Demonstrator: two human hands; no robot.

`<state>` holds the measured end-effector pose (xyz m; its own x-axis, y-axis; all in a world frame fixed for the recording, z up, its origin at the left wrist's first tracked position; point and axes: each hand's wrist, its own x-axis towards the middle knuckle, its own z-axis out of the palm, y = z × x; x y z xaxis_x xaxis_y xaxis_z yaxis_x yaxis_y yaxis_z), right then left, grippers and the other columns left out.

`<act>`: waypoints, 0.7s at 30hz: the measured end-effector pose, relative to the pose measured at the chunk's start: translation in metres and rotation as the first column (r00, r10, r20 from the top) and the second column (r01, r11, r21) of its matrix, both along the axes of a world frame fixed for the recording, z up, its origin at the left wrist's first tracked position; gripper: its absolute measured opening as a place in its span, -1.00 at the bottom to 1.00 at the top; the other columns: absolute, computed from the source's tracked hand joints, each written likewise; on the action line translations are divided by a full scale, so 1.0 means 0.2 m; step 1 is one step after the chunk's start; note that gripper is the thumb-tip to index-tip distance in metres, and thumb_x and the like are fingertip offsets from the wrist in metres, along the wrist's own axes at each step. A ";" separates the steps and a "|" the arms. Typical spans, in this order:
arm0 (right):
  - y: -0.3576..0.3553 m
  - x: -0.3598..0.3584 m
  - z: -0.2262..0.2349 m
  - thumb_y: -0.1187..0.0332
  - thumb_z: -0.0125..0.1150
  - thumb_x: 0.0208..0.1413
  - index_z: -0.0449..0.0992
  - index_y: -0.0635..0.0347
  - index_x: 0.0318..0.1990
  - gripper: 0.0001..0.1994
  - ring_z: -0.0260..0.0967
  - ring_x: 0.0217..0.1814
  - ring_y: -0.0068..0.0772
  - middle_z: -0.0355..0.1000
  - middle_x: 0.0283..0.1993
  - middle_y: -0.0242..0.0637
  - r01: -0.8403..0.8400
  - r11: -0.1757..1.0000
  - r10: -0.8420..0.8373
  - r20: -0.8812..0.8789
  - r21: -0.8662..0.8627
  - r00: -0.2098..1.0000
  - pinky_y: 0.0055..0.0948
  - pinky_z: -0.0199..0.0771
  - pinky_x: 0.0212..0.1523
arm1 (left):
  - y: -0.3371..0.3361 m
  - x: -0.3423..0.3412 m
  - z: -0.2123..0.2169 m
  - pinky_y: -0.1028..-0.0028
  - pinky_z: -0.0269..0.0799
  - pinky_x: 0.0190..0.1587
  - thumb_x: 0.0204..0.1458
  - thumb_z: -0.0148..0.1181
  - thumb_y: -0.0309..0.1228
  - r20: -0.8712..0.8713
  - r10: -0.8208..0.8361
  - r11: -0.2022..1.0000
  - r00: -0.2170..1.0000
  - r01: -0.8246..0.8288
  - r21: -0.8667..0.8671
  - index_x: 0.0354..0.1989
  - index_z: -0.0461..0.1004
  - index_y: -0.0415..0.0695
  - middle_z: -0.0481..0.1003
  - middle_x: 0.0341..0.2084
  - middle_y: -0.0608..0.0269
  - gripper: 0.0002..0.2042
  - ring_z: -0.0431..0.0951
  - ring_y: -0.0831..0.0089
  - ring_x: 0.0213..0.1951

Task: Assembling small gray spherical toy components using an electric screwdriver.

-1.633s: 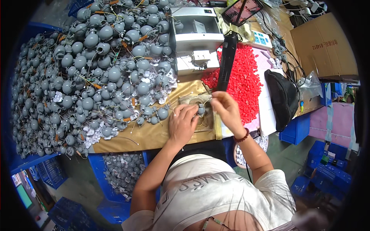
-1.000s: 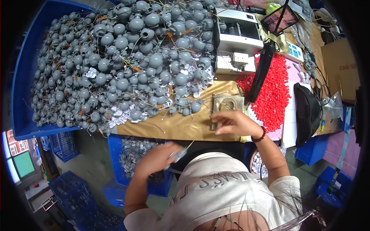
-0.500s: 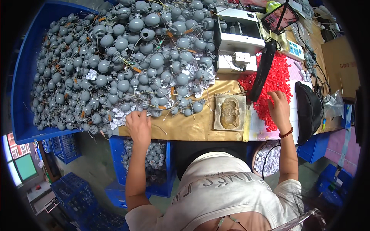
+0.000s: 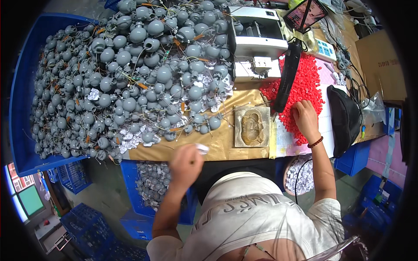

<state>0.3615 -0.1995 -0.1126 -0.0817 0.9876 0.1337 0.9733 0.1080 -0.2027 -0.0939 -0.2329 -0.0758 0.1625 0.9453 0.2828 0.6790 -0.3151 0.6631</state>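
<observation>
Two bare hands are seen in use at the tabletop (image 4: 222, 146). One small white piece (image 4: 202, 149) is held at the fingertips of the left hand (image 4: 185, 165), over the front edge; that hand is blurred, so the exact grip cannot be made out. The right hand (image 4: 307, 122) is placed over the front right part of the heap of red pieces (image 4: 308, 78), fingers bent; whether anything is pinched there cannot be told. Between the hands, a metal block (image 4: 252, 127) with a hollow is set flat, touched by neither.

From its look, the white piece is judged light, stiff and easily dropped; it is best gripped by its outer edges, between thumb and forefinger. The red pieces are likely light and smooth, apt to slide, so single ones are best picked from the heap's rim. The grey balls (image 4: 163, 74), heaped at the left, are probably slippery; they are best taken by the body, with their thin wires left unpulled.
</observation>
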 end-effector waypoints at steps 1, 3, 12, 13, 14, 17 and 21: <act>0.00 0.00 0.00 0.57 0.28 0.00 0.52 0.21 -0.30 -0.89 0.37 -0.19 -0.03 0.40 -0.32 -0.14 -0.004 1.000 0.004 -0.011 0.006 1.000 -0.13 0.44 -0.15 | 0.00 0.11 -0.03 0.22 0.52 -0.13 0.01 0.31 -0.58 0.008 -0.076 0.997 0.997 0.076 -0.026 -0.12 0.53 -0.20 0.56 -0.23 0.03 -0.76 0.59 0.07 -0.20; 0.00 -0.01 0.02 0.60 0.27 -0.01 0.53 0.23 -0.27 -0.86 0.39 -0.20 -0.06 0.40 -0.28 -0.13 0.014 1.000 -0.014 -0.077 0.005 0.997 -0.17 0.46 -0.15 | 0.02 0.25 -0.11 0.19 0.51 -0.14 -0.02 0.33 -0.58 -0.013 -0.175 0.983 0.985 0.174 -0.065 -0.15 0.55 -0.19 0.54 -0.25 0.03 -0.77 0.58 0.04 -0.21; -0.05 -0.10 0.18 0.75 0.15 -0.01 0.61 0.28 -0.20 -0.75 0.50 -0.12 -0.36 0.46 -0.10 -0.24 0.064 0.997 -0.078 -0.634 -0.045 0.770 -0.44 0.53 -0.14 | 0.11 0.36 -0.12 0.18 0.42 -0.03 -0.02 0.42 -0.43 0.024 -0.285 0.945 0.958 0.285 -0.159 -0.04 0.53 -0.13 0.48 -0.17 0.10 -0.65 0.46 0.07 -0.10; -0.05 -0.14 0.18 0.74 0.16 0.00 0.61 0.28 -0.20 -0.75 0.51 -0.10 -0.36 0.48 -0.10 -0.24 0.022 0.999 -0.042 -0.670 -0.038 0.742 -0.44 0.54 -0.12 | 0.13 0.43 -0.07 0.17 0.41 -0.02 -0.04 0.44 -0.44 0.058 -0.316 0.939 0.947 0.321 -0.125 -0.05 0.54 -0.14 0.48 -0.14 0.10 -0.66 0.45 0.07 -0.09; -0.04 -0.18 0.19 0.74 0.17 0.00 0.61 0.29 -0.20 -0.76 0.52 -0.09 -0.36 0.50 -0.09 -0.23 -0.024 0.999 -0.006 -0.704 -0.032 0.710 -0.45 0.55 -0.11 | 0.15 0.49 -0.04 0.17 0.40 0.00 -0.05 0.45 -0.45 0.091 -0.342 0.933 0.935 0.350 -0.087 -0.07 0.55 -0.15 0.48 -0.12 0.10 -0.66 0.45 0.07 -0.08; -0.02 -0.36 0.22 0.69 0.24 0.05 0.60 0.29 -0.18 -0.81 0.53 -0.12 -0.35 0.52 -0.12 -0.23 -0.163 0.986 0.080 -0.747 -0.038 0.660 -0.43 0.56 -0.12 | 0.22 0.66 -0.06 0.18 0.36 0.12 -0.08 0.45 -0.46 -0.043 -0.371 0.927 0.928 0.366 -0.085 -0.08 0.58 -0.08 0.41 0.05 0.07 -0.66 0.34 0.03 0.12; -0.03 -0.50 0.19 0.64 0.34 0.04 0.58 0.27 -0.20 -0.83 0.52 -0.16 -0.20 0.50 -0.15 -0.18 -0.265 0.964 0.174 -0.764 0.004 0.621 -0.34 0.55 -0.16 | 0.26 0.73 -0.13 0.17 0.33 0.19 -0.08 0.45 -0.45 -0.064 -0.347 0.934 0.936 0.338 -0.113 -0.01 0.57 -0.03 0.35 0.15 0.07 -0.61 0.25 -0.01 0.23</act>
